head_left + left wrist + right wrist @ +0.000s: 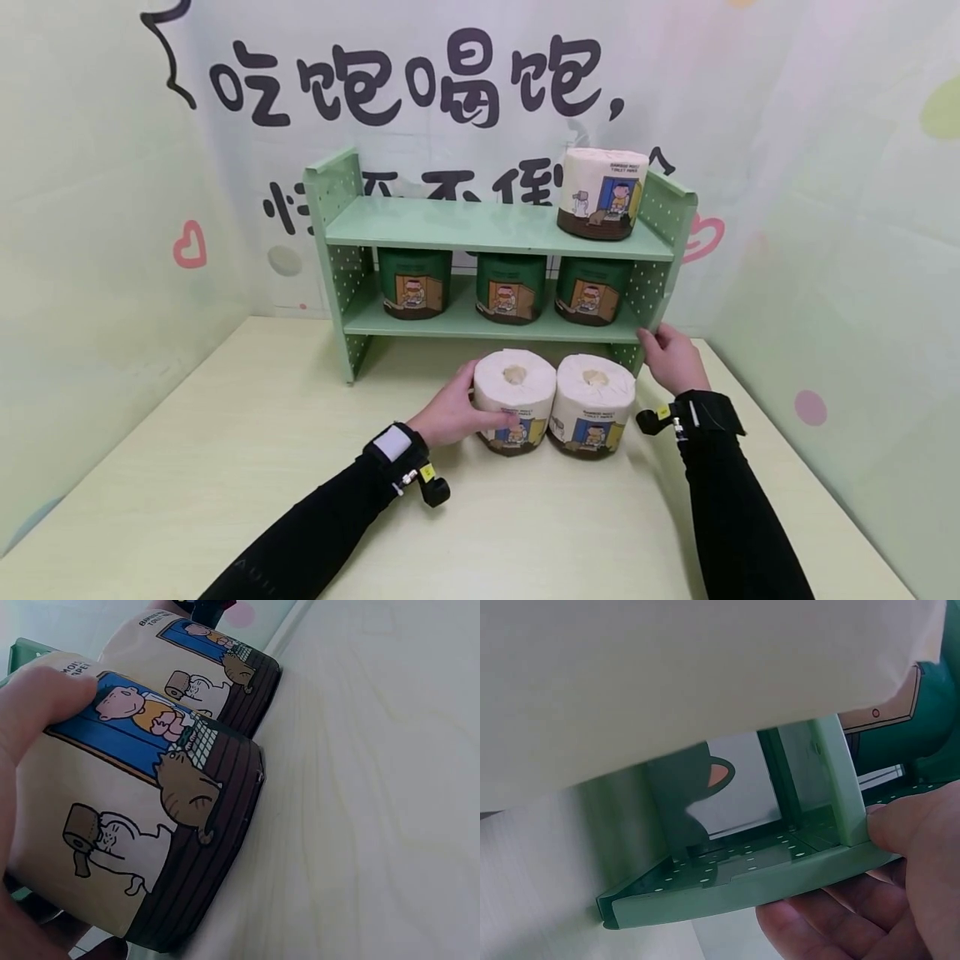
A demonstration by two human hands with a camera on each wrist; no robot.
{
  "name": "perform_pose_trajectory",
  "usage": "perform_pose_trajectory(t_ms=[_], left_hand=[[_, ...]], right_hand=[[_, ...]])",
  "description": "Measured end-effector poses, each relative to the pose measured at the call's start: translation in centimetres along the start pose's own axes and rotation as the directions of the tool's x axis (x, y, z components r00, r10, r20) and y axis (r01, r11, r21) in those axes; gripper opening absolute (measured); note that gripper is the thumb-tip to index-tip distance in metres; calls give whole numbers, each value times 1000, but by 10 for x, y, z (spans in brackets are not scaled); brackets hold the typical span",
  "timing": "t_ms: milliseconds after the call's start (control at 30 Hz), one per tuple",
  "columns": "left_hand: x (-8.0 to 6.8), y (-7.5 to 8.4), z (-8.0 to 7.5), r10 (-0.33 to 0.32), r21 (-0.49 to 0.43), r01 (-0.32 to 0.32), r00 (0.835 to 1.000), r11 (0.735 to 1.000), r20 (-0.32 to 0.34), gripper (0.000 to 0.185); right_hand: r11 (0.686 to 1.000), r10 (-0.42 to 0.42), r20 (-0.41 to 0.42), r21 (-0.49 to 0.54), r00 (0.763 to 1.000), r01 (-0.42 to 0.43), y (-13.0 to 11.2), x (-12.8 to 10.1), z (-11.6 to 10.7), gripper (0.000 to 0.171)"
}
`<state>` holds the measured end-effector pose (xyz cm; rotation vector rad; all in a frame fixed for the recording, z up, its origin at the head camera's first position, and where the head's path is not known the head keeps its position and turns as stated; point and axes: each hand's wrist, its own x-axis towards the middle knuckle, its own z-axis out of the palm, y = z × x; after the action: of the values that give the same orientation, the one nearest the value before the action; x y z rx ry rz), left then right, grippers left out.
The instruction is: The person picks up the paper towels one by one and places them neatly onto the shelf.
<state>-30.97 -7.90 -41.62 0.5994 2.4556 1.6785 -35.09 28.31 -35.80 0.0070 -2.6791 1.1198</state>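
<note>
My left hand (459, 410) grips a white toilet paper roll (514, 385) from its left side, thumb across the printed front. Right beside it on the table stands a second white roll (596, 390). In the left wrist view, the gripped roll (97, 825) shows a cartoon cat and a dark brown base band. My right hand (672, 358) holds the lower right side panel of a green two-tier shelf (450, 221). The right wrist view has the thumb and fingers on either side of that panel's edge (742, 896), with a white roll (667, 682) close in front.
Three green-wrapped rolls (511, 287) stand on the lower tier. Another white roll (602, 193) sits at the right end of the upper tier. The pale wooden table (225, 467) runs back to a printed wall cloth (247, 167), with side walls left and right.
</note>
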Motion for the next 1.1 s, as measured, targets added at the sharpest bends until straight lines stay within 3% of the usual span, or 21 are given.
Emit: perform_pose_trajectory(t_ms=[267,667,1100], left_hand=[[-1,0,0,-8,-6,8,1000,1000,-4,105],[0,-3,-2,32,-53,-28,996,998,77,108],[-5,2,-8,-6,-19,9,990,1000,142,105]], right_hand=[[1000,5,4,2,1000,-5,0,-1,-1,58],[1000,17,7,17,1000,-18,0,-1,-2,58],[1000,21,2,14,1000,-21,1,0,0,58]])
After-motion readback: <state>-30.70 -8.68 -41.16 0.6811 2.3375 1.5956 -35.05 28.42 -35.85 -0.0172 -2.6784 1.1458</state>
